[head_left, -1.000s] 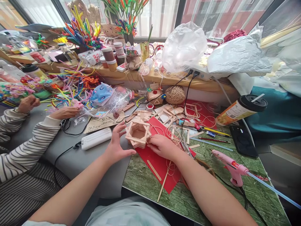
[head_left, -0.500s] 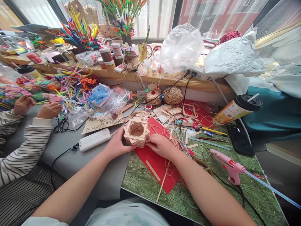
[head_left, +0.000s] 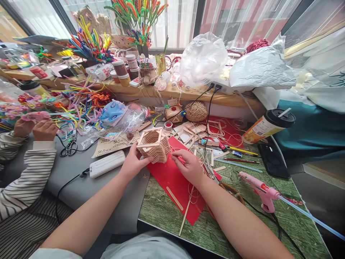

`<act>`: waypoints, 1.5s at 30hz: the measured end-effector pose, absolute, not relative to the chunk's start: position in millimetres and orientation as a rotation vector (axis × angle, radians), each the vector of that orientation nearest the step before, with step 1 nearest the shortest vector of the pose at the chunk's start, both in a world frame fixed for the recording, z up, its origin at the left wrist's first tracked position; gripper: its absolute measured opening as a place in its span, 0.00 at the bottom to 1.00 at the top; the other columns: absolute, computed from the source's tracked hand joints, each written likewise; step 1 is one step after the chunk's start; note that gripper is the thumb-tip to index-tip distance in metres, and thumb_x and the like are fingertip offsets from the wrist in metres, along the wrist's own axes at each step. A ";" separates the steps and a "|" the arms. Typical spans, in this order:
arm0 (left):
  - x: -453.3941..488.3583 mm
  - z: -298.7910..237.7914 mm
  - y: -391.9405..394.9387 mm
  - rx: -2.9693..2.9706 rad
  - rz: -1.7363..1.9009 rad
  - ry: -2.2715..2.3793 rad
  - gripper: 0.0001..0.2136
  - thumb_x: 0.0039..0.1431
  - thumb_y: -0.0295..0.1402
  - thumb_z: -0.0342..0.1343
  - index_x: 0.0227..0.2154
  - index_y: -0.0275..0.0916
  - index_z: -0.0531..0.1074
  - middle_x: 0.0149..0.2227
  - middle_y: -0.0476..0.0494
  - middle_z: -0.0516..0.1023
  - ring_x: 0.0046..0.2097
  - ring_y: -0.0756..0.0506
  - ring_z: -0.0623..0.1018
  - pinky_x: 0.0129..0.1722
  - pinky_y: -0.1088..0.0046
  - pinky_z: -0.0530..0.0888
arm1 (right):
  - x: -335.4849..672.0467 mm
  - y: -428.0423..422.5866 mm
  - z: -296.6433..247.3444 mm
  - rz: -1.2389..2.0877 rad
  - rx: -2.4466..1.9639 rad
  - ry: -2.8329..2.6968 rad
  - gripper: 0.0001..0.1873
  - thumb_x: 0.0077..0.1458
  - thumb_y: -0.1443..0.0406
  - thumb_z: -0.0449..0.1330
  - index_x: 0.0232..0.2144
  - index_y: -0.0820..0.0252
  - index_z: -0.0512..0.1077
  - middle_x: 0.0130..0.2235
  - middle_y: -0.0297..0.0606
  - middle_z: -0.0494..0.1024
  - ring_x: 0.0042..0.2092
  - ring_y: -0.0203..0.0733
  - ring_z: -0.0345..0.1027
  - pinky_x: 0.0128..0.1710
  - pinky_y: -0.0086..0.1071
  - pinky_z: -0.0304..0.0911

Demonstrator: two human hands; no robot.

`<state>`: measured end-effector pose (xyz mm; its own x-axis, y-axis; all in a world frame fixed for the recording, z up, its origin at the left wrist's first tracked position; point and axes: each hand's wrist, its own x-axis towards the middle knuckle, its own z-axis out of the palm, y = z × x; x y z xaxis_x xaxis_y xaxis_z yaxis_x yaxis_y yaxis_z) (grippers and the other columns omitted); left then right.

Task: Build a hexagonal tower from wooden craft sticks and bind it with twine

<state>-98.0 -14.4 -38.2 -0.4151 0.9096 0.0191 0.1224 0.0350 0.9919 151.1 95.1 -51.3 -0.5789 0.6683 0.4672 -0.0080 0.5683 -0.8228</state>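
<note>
My left hand [head_left: 134, 163] is wrapped round the near-left side of a many-sided pot built from stacked wooden craft sticks [head_left: 159, 151]. The pot is tilted, and its hollow opening shows at the top. Just off its right side is my right hand [head_left: 188, 166], fingers curled and thumb drawn in; whether anything small sits between them I cannot make out. Beneath both lies a red sheet [head_left: 164, 177], carrying a loose craft stick [head_left: 174, 198] and a thin wooden rod [head_left: 186, 212]. Thin twine [head_left: 198, 158] trails near my right wrist.
A pink glue gun [head_left: 262, 190] rests at right, by a phone [head_left: 273, 160] and a lidded cup [head_left: 265, 126]. Scissors [head_left: 210, 171] lie near my right forearm. At left are a white power bank [head_left: 107, 164] and another person's hands [head_left: 44, 128] with a second pink glue gun.
The pot has turned and tipped in my left hand, showing more of its stepped side. My right hand has come off it slightly. The other person's hands have moved left.
</note>
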 end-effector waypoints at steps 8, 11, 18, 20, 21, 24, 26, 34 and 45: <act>-73.1 -33.3 0.7 0.838 1.621 1.443 0.33 0.53 0.44 0.73 0.58 0.40 0.67 0.63 0.32 0.77 0.63 0.33 0.78 0.61 0.52 0.77 | 153.7 94.2 -52.4 1.052 -0.619 -1.873 0.10 0.71 0.59 0.60 0.48 0.50 0.79 0.43 0.39 0.85 0.45 0.46 0.79 0.49 0.42 0.73; -62.7 -30.6 1.8 0.836 1.651 1.389 0.30 0.55 0.43 0.71 0.58 0.41 0.68 0.64 0.32 0.76 0.64 0.33 0.78 0.61 0.53 0.77 | 153.5 94.9 -52.6 1.062 -0.627 -1.863 0.10 0.71 0.59 0.60 0.48 0.50 0.80 0.43 0.40 0.85 0.45 0.46 0.78 0.48 0.42 0.73; -45.5 -36.5 2.0 0.748 1.680 1.291 0.31 0.57 0.41 0.72 0.61 0.42 0.70 0.64 0.33 0.76 0.65 0.34 0.77 0.63 0.54 0.74 | 152.4 95.3 -47.8 1.073 -0.603 -1.835 0.09 0.71 0.61 0.59 0.46 0.54 0.79 0.41 0.39 0.84 0.42 0.44 0.77 0.46 0.39 0.72; -40.2 -36.7 2.2 0.689 1.714 1.217 0.30 0.57 0.39 0.73 0.61 0.42 0.71 0.63 0.35 0.77 0.64 0.35 0.77 0.63 0.56 0.74 | 151.6 95.3 -46.7 1.055 -0.591 -1.828 0.09 0.70 0.61 0.59 0.45 0.55 0.79 0.41 0.39 0.83 0.41 0.43 0.77 0.45 0.38 0.72; -37.4 -36.3 2.4 0.664 1.729 1.181 0.29 0.56 0.38 0.73 0.60 0.42 0.72 0.63 0.35 0.78 0.63 0.35 0.77 0.63 0.57 0.74 | 151.3 95.4 -46.8 1.046 -0.588 -1.819 0.09 0.70 0.61 0.59 0.45 0.55 0.79 0.40 0.39 0.83 0.41 0.42 0.76 0.44 0.37 0.71; -29.7 -34.0 2.1 0.599 1.737 1.084 0.25 0.58 0.36 0.73 0.57 0.41 0.75 0.60 0.37 0.80 0.60 0.38 0.80 0.60 0.61 0.76 | 150.6 96.1 -49.2 1.047 -0.584 -1.783 0.08 0.70 0.61 0.59 0.44 0.56 0.78 0.38 0.38 0.82 0.38 0.41 0.75 0.41 0.35 0.70; -25.6 -32.2 1.6 0.554 1.732 1.024 0.24 0.60 0.35 0.72 0.57 0.42 0.75 0.58 0.39 0.81 0.58 0.39 0.81 0.59 0.62 0.76 | 150.6 96.7 -51.6 1.084 -0.572 -1.749 0.08 0.70 0.61 0.60 0.43 0.55 0.78 0.37 0.37 0.81 0.38 0.40 0.74 0.40 0.35 0.69; -13.0 -24.1 2.7 0.326 1.720 0.782 0.20 0.68 0.37 0.64 0.60 0.43 0.75 0.60 0.43 0.81 0.57 0.44 0.82 0.56 0.70 0.80 | 152.5 97.8 -49.9 1.028 -0.501 -1.720 0.11 0.71 0.63 0.60 0.51 0.52 0.81 0.41 0.38 0.84 0.42 0.42 0.77 0.45 0.37 0.72; 2.7 -16.1 0.6 0.144 1.657 0.611 0.21 0.70 0.40 0.61 0.63 0.42 0.73 0.61 0.41 0.81 0.59 0.42 0.81 0.61 0.63 0.80 | 155.5 94.8 -46.4 0.866 -0.359 -1.776 0.18 0.70 0.70 0.60 0.58 0.51 0.78 0.40 0.37 0.82 0.41 0.39 0.76 0.41 0.35 0.72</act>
<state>2.7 0.6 -16.1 -0.1918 0.9499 -0.2468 -0.8826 -0.0570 0.4666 155.5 94.8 -46.4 -0.3784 0.6155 0.6913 -0.1656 0.6898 -0.7048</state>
